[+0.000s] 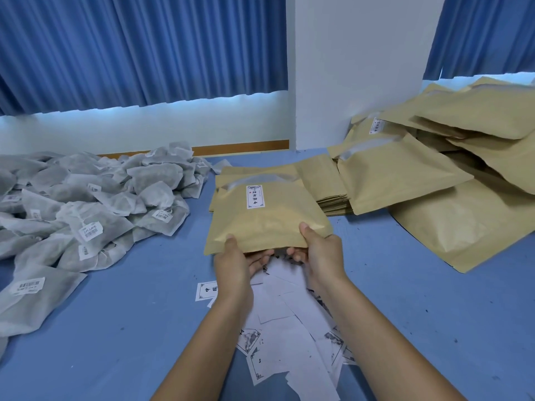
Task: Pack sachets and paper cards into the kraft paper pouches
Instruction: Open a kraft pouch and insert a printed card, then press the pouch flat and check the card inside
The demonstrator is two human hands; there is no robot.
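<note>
- The kraft pouch (pixel 266 218) is held in the air, a little above the blue table (pixel 130 328), with its white label (pixel 255 196) facing up.
- The left hand (pixel 234 264) grasps the near left corner: the thumb lies on top and the fingers curl under the paper.
- The right hand (pixel 321 253) grasps the near right part of the same edge in the same way.
- The pouch looks a little swollen in the middle, so I judge that something is inside. What it is, I cannot see.
- I think it is light and half stiff: it keeps its flat form but will crease if pinched too hard. The surface seems smooth, so a weak grip at one corner may slip.
- The best place to hold it is the edge or two corners, as now, not the soft middle.
- The paper cards (pixel 289 322) lie scattered just under the hands. They are thin and are best lifted by an edge.
- The sachets (pixel 95 204) lie in a heap at the left. They look soft and limp.
- A stack of flat pouches (pixel 327 186) lies behind the held one, and a pile of fuller pouches (pixel 463 169) lies at the right.
</note>
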